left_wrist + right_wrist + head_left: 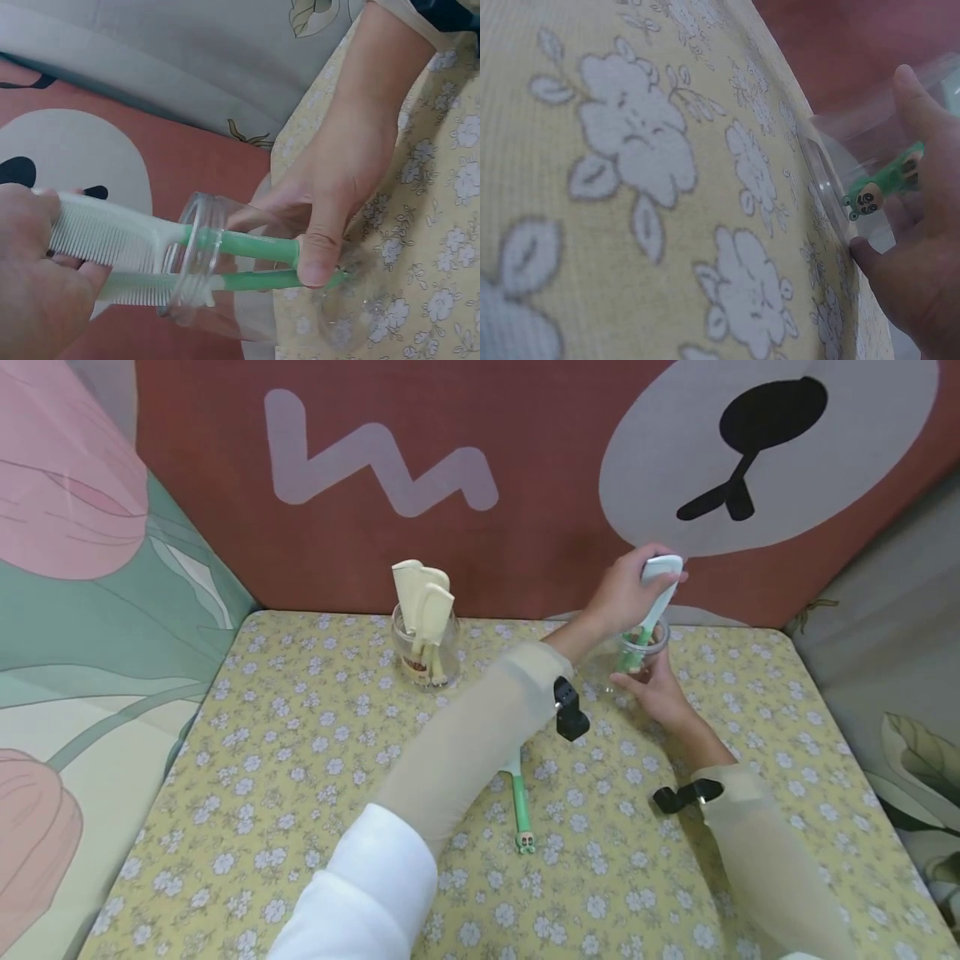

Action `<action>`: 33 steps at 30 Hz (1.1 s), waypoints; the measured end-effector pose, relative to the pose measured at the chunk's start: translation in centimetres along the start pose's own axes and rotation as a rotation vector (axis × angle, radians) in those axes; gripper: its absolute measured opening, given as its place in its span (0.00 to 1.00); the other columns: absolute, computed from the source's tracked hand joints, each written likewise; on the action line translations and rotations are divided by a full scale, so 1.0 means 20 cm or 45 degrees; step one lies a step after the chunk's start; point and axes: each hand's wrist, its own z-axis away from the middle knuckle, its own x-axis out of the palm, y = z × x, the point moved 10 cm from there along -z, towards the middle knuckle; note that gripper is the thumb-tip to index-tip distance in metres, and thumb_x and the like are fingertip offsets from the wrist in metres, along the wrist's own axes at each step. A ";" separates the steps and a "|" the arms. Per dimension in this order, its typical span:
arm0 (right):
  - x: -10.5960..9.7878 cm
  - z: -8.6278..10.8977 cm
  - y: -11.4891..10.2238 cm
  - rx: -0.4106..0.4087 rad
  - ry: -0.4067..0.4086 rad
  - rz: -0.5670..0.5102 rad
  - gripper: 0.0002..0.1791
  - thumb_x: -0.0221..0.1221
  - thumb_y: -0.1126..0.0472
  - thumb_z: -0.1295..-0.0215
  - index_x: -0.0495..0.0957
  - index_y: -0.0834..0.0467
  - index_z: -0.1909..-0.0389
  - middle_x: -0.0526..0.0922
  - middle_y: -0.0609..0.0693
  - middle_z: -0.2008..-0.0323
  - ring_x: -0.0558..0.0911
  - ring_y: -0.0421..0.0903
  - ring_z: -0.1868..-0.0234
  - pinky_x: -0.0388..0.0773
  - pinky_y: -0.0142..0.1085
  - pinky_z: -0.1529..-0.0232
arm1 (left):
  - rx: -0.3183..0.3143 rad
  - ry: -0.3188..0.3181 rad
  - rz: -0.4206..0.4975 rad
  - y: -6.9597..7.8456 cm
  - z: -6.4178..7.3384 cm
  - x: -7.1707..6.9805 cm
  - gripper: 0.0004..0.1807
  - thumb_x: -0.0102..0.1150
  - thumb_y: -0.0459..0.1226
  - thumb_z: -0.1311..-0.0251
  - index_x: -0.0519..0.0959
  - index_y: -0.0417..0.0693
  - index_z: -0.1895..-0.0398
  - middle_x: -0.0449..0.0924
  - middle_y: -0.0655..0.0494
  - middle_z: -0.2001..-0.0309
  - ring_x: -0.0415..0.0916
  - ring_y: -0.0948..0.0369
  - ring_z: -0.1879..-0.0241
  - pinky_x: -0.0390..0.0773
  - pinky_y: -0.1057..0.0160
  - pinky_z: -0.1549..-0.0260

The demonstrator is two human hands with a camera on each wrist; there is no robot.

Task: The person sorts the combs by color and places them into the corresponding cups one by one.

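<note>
At the back right, my left hand [628, 589] pinches the toothed heads of pale combs with green handles. In the left wrist view, an upper comb [244, 244] and a lower comb [251, 280] have their handles down inside a clear jar [204, 251]. My right hand [662, 692] grips the lower part of that jar, thumb along one side, fingers partly hidden behind it. A small cartoon face at a green handle's end [868, 198] shows through the jar wall in the right wrist view, near the jar's base.
Another green-handled comb [522, 806] lies mid-table, its head partly hidden by my left sleeve [487, 735]. A second clear jar [450, 656] at the back left holds several cream combs [433, 610]. The flowered tablecloth [300, 793] ends at a printed fabric wall [525, 543].
</note>
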 end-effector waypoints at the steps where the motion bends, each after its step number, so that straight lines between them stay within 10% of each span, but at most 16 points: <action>1: 0.00 0.00 0.00 0.004 -0.001 0.010 0.57 0.60 0.77 0.33 0.36 0.39 0.19 0.57 0.53 0.25 0.64 0.59 0.33 0.79 0.29 0.52 | 0.005 -0.019 0.000 -0.01 0.00 0.01 0.17 0.55 0.37 0.25 0.75 0.45 0.37 0.81 0.55 0.44 0.76 0.66 0.47 0.70 0.77 0.52; 8: -0.01 0.01 0.02 0.054 0.015 0.077 0.53 0.61 0.76 0.33 0.38 0.40 0.22 0.60 0.49 0.26 0.62 0.55 0.28 0.76 0.27 0.48 | 0.009 -0.186 -0.056 -0.06 0.02 0.12 0.15 0.54 0.38 0.24 0.78 0.47 0.39 0.81 0.57 0.43 0.74 0.67 0.46 0.68 0.77 0.50; 17: -0.01 0.01 0.02 0.046 -0.001 0.033 0.50 0.60 0.75 0.32 0.40 0.43 0.22 0.64 0.45 0.31 0.71 0.52 0.38 0.80 0.29 0.56 | 0.081 -0.199 -0.175 -0.03 0.02 0.13 0.16 0.55 0.35 0.25 0.77 0.46 0.38 0.79 0.54 0.40 0.74 0.64 0.44 0.68 0.75 0.49; 21: 0.00 0.02 0.03 0.062 -0.012 0.025 0.51 0.58 0.78 0.32 0.39 0.43 0.22 0.64 0.46 0.30 0.71 0.51 0.39 0.80 0.29 0.57 | 0.188 -0.280 -0.523 0.03 0.04 0.15 0.19 0.54 0.38 0.24 0.74 0.52 0.33 0.73 0.60 0.34 0.69 0.67 0.36 0.65 0.78 0.43; 27: 0.00 0.01 0.02 0.061 -0.006 0.045 0.51 0.59 0.77 0.33 0.42 0.41 0.23 0.65 0.43 0.32 0.72 0.48 0.42 0.78 0.29 0.57 | 0.577 -0.238 -1.130 0.18 0.07 0.16 0.22 0.53 0.44 0.24 0.71 0.59 0.29 0.69 0.64 0.30 0.61 0.67 0.28 0.51 0.74 0.30; 33: 0.01 0.01 0.01 0.036 -0.019 0.009 0.54 0.61 0.76 0.33 0.38 0.41 0.21 0.62 0.49 0.28 0.72 0.54 0.42 0.79 0.30 0.57 | 0.577 -0.171 -1.290 0.20 0.07 0.10 0.23 0.45 0.52 0.21 0.70 0.64 0.28 0.67 0.66 0.28 0.58 0.68 0.26 0.48 0.68 0.27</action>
